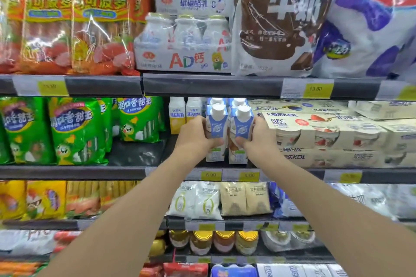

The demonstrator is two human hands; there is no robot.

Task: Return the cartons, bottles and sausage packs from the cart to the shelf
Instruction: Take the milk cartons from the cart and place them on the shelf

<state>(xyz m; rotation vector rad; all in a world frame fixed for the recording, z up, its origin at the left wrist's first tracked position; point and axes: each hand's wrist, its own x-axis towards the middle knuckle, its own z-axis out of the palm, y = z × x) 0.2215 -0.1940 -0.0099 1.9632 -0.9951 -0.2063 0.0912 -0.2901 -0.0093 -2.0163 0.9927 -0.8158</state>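
Two blue-and-white cartons with white screw caps stand side by side at the front of the second shelf (126,172). My left hand (195,136) grips the left carton (216,122) from its left side. The right carton (243,124) is held from its right side by my right hand (255,138). More cartons of the same kind stand right behind them. Both arms reach up from the bottom of the view. The cart is out of sight.
Yellow-and-white cartons (177,114) stand just left of the blue ones, beside a bare dark patch of shelf. Yoghurt multipacks (319,130) crowd the right. Green sausage packs (76,130) fill the left; orange sausage packs (74,18) and bottle packs (184,42) sit above.
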